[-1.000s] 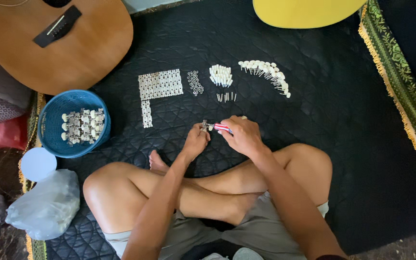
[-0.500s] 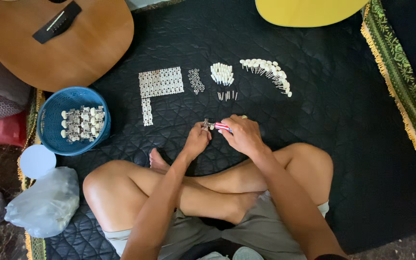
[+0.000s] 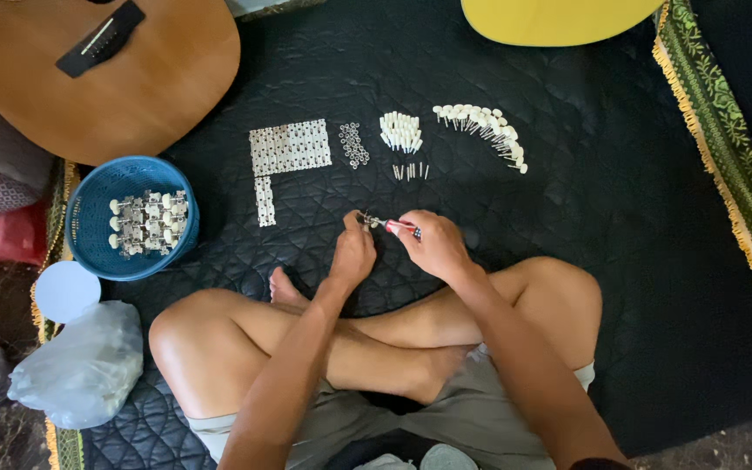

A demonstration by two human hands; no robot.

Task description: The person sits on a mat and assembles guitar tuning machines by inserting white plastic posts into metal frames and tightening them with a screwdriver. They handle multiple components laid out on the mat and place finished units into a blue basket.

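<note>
I sit cross-legged on a black quilted mat (image 3: 567, 191). My right hand (image 3: 433, 246) grips a small red-handled screwdriver (image 3: 393, 225) whose tip points left. My left hand (image 3: 352, 254) pinches a small metal part (image 3: 365, 218) at that tip. In front of me lie rows of flat metal plates (image 3: 287, 148), a heap of small rings (image 3: 352, 144), a cluster of white knobs (image 3: 400, 130), a few small screws (image 3: 411, 171) and a curved row of white-headed pegs (image 3: 485, 126).
A blue basket (image 3: 97, 218) holding assembled tuning machines stands at the left, with a round white lid (image 3: 66, 291) and a clear plastic bag (image 3: 80, 370) below it. A brown guitar body (image 3: 106, 70) lies at top left, a yellow guitar body (image 3: 550, 16) at top.
</note>
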